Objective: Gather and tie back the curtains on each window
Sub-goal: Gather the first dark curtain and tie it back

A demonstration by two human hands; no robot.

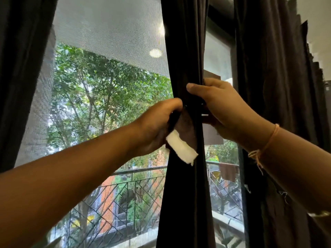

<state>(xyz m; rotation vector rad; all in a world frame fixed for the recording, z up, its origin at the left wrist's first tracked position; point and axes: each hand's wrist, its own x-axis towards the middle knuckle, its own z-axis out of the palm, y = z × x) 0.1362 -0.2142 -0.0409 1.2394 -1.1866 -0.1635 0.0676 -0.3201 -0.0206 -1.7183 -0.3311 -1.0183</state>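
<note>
A dark curtain (186, 51) hangs bunched into a narrow column in the middle of the window. My left hand (154, 127) grips a dark tie-back strap with a white fastening patch (181, 149) at its end, held against the curtain's left side. My right hand (220, 106) clasps the bunched curtain from the right, thumb across its front, just above the strap. The strap's far end is hidden behind the fabric.
A second dark curtain (279, 104) hangs loose at the right, and another (19, 68) at the far left. A mesh screen (107, 51) covers the window pane. Outside are trees and a balcony railing (125, 190).
</note>
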